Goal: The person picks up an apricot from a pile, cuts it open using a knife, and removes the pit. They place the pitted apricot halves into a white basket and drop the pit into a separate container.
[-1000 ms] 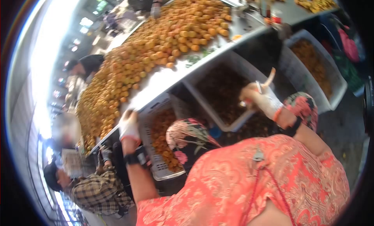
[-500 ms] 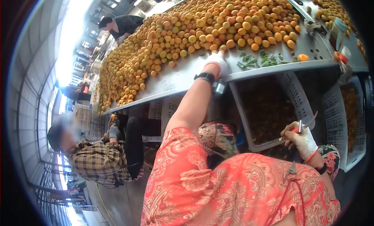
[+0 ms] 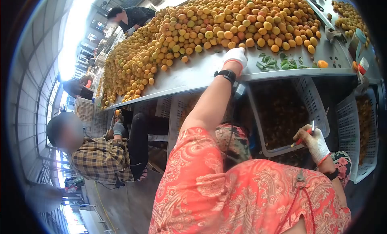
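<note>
My left hand, in a white glove, reaches over the metal table to the near edge of the heap of apricots. Its fingertips are at an apricot in the front row; the hand's back hides whether they grip it. Low at the right, above my lap, my right hand wears a stained white glove. It is closed around a small knife with a red handle, its thin blade pointing up and away.
Green leaves and a single orange fruit lie near the metal table's edge. Below stand a crate of dark contents and another crate. A seated person in a plaid shirt works at left; another leans over the heap.
My left hand has moved forward, closer to the front row of apricots. My right hand keeps the knife in nearly the same place. The whole view has shifted slightly.
</note>
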`<state>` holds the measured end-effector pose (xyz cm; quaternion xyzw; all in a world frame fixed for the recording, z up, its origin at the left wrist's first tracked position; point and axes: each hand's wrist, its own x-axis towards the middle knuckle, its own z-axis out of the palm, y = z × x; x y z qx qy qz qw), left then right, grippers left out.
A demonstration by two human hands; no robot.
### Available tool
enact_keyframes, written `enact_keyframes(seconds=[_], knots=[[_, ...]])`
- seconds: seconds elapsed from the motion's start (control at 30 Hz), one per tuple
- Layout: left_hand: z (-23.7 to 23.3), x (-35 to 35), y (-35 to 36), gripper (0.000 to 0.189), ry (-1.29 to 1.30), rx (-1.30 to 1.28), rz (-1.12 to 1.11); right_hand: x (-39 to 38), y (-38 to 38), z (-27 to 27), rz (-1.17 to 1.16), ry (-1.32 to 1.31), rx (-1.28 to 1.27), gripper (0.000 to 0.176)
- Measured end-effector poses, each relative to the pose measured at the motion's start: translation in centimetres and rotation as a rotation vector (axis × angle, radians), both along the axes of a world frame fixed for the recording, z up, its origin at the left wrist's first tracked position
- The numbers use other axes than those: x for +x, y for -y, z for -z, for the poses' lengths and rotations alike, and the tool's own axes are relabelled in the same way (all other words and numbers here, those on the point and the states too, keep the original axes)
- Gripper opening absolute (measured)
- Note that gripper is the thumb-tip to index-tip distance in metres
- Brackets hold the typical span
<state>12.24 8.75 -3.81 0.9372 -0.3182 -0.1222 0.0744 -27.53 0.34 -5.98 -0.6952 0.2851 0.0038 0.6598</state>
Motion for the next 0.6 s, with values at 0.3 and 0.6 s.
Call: enact_keyframes(seconds=[0.3,0.6], knots=[[-8.0,-13.0,-9.7,0.04,-1.262,-1.289,0.155,0.1,-0.4,-0.3,0.274,0.11,0.419,0.017],[-8.9,-25.1,-13.0,0.044,-1.229,-1.433,0.035,-1.3,-6.1,-8.1,-0.043,0.567,-0.305,0.023]])
